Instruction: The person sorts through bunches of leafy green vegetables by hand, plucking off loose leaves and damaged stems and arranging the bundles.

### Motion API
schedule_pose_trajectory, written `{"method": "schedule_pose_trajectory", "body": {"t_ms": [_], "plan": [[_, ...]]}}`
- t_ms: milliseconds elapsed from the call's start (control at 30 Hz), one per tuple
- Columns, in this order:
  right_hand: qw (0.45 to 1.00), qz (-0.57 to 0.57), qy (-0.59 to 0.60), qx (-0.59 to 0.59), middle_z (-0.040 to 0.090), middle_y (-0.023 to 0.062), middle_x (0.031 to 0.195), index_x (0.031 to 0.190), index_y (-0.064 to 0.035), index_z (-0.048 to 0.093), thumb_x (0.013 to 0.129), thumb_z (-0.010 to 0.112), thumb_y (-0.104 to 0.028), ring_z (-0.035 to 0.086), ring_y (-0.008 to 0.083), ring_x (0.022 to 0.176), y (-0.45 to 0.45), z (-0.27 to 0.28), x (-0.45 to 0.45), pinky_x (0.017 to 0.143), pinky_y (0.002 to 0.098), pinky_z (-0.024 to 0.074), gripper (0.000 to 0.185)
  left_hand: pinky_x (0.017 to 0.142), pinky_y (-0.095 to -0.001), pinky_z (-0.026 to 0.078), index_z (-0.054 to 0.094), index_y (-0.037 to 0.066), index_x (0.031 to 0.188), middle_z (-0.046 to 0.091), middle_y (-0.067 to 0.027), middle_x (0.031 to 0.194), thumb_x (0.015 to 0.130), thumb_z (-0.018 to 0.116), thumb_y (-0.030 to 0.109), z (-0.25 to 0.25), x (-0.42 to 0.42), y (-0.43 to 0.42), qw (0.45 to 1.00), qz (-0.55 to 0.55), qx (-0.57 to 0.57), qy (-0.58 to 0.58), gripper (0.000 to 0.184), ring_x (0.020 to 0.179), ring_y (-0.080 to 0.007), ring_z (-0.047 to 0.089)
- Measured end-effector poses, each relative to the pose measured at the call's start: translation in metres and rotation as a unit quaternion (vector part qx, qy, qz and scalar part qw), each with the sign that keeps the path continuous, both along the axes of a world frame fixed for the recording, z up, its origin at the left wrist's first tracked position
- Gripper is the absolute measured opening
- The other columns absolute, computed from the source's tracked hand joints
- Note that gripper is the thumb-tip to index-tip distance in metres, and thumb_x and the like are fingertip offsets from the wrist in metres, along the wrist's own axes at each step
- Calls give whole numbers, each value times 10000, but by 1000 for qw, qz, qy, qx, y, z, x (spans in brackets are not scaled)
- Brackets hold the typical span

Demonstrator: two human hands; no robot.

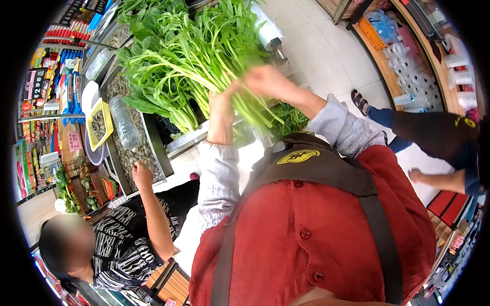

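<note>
A big heap of long-stemmed leafy greens (199, 56) lies on the display stand in front of me. My left hand (222, 102) is closed around the pale stems of a bunch of greens (252, 104), whose cut ends point toward me. Beside it, my right hand (268, 81) is smeared by motion over the same bunch, so its finger positions are unclear. Finer, feathery greens (291, 120) sit just below my right forearm. Shorter leafy bunches (173, 109) lie left of my left hand.
Left of the greens is a metal trough of shellfish (138, 153) with a plastic bottle (124, 122) and a yellow basket (100, 125). A person in a patterned shirt (127, 239) reaches toward it. Another person in a dark apron (434, 135) stands right, near a wooden shelf (385, 69) of rolls.
</note>
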State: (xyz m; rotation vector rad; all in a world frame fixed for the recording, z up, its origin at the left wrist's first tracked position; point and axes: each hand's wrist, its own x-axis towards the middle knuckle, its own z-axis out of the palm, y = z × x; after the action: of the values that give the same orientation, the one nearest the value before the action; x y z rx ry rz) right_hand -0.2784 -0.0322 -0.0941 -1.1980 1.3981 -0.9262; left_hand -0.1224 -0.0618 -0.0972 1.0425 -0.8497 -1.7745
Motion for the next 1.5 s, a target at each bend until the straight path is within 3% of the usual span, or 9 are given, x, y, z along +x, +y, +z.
{"method": "schedule_pose_trajectory", "body": {"t_ms": [300, 433, 500, 633, 767, 1000, 1100, 1300, 1500], "plan": [[992, 115, -2, 56, 579, 19, 686, 861, -26, 570, 850, 592, -194, 533, 80, 582, 59, -8, -57, 498, 213, 428, 170, 600, -310, 533, 529, 30, 1070, 625, -126, 906, 813, 597, 1, 13, 14, 3, 997, -29, 41, 52, 267, 715, -205, 604], [994, 48, -5, 99, 604, 53, 674, 809, -13, 581, 858, 566, -236, 573, 123, 596, 85, 8, -54, 524, 265, 453, 229, 613, -310, 533, 542, 51, 1066, 629, -113, 905, 806, 615, 14, 9, 12, 2, 998, -27, 29, 40, 272, 729, -195, 604], [898, 170, 403, 43, 619, 95, 658, 753, 11, 588, 878, 514, -319, 604, 183, 613, 92, 24, -49, 567, 324, 468, 361, 621, -317, 534, 543, 52, 1065, 632, -111, 896, 797, 627, 15, 9, 11, 2, 998, -30, 23, 40, 284, 738, -191, 602], [935, 136, 325, 26, 619, 126, 647, 727, 25, 599, 892, 456, -397, 614, 227, 638, 91, 24, -36, 603, 364, 471, 475, 619, -322, 536, 536, 51, 1071, 633, -121, 903, 796, 626, 7, 8, 9, 3, 999, -29, 24, 37, 293, 723, -191, 598], [993, 113, -17, 20, 573, 47, 600, 801, 20, 594, 869, 553, -219, 543, 89, 580, 74, 29, -10, 538, 270, 442, 252, 651, -334, 539, 530, 49, 1078, 632, -134, 923, 798, 621, 2, 4, 9, 2, 998, -37, 10, 45, 298, 767, -213, 615], [952, 182, 222, -107, 620, 70, 667, 811, -28, 614, 853, 536, -234, 568, 164, 572, 54, 26, 0, 545, 329, 436, 225, 739, -378, 538, 505, 35, 1098, 621, -157, 954, 835, 567, 9, 12, 18, 4, 995, -56, 51, 71, 272, 871, -261, 623], [946, 188, 261, -44, 639, 75, 725, 818, -65, 633, 860, 539, -268, 587, 164, 613, 30, 39, -4, 576, 331, 454, 227, 720, -371, 544, 493, 2, 1092, 610, -130, 870, 838, 564, 11, 20, 22, 7, 989, -72, 106, 73, 263, 807, -248, 618], [932, 3, 329, -153, 649, 102, 783, 977, -55, 617, 811, 604, -391, 623, 179, 709, -65, 53, 13, 665, 311, 491, 375, 696, -362, 544, 492, -11, 1077, 613, -133, 875, 831, 578, 11, 17, 29, 7, 991, -98, 75, 51, 261, 789, -246, 618], [968, 30, 226, -101, 669, 68, 786, 823, -94, 673, 784, 630, -345, 638, 225, 731, -102, 31, 29, 696, 363, 494, 258, 701, -355, 548, 484, -19, 1106, 611, -136, 876, 834, 582, 13, 4, 34, 3, 993, -56, 66, 75, 291, 767, -232, 618]]}}
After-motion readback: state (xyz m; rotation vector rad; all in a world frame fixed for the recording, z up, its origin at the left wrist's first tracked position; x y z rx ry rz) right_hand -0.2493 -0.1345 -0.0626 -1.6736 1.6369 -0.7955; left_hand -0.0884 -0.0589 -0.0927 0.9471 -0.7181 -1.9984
